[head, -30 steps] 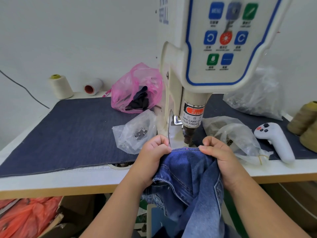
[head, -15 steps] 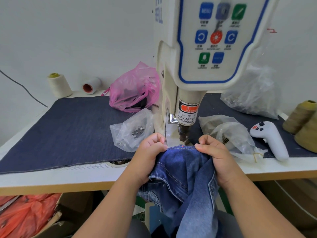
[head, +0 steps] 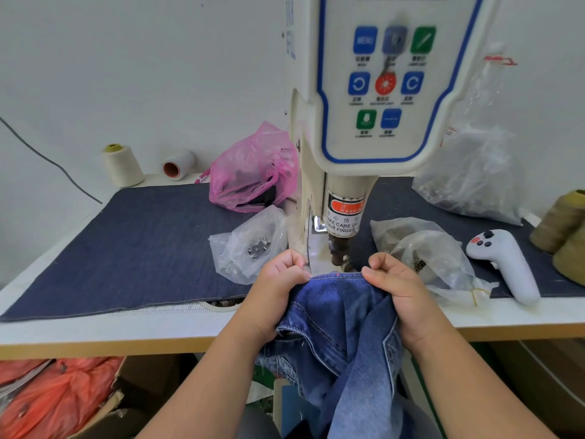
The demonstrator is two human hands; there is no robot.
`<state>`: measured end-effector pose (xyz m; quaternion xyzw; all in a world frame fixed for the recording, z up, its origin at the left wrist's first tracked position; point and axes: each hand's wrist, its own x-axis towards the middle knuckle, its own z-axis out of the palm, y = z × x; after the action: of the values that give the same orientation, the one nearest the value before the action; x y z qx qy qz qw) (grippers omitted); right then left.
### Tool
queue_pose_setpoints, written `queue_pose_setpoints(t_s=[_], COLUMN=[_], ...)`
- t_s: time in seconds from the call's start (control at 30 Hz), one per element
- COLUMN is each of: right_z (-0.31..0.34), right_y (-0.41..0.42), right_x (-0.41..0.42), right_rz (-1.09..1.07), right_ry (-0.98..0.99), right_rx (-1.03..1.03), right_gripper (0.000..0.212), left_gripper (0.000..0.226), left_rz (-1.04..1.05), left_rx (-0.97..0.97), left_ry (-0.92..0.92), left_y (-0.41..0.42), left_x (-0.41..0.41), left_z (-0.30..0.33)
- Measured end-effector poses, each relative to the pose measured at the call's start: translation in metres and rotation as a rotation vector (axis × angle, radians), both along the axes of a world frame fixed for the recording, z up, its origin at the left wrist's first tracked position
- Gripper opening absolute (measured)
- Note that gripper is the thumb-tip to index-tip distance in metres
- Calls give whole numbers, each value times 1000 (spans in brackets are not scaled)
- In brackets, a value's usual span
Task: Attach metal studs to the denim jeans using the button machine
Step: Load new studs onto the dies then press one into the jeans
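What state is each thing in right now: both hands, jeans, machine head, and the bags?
left hand: grips the jeans edge
right hand: grips the jeans edge
jeans: edge stretched flat under the machine head
machine head: raised above the denim
pink bag: crumpled, closed
clear stud bag: open, lying flat

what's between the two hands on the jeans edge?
Head view: a taut stretch of the jeans edge with a small red mark, between left hand and right hand, below the machine's punch.
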<state>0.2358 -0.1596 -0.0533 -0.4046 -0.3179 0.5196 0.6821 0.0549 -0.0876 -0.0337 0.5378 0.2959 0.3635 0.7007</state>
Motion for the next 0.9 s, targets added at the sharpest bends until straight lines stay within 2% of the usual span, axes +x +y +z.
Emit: queue_pose_setpoints(t_s=[0.9], right_z=[-3], right_y=[1], right_x=[4], right_rz=[-9], right_ry=[8], right_rx=[6], right_gripper=[22], left_gripper=[17], left_rz=[-30], left_rx=[-2], left_ry=[-6], left_y=[3], left_x=[0], left_z=[-3])
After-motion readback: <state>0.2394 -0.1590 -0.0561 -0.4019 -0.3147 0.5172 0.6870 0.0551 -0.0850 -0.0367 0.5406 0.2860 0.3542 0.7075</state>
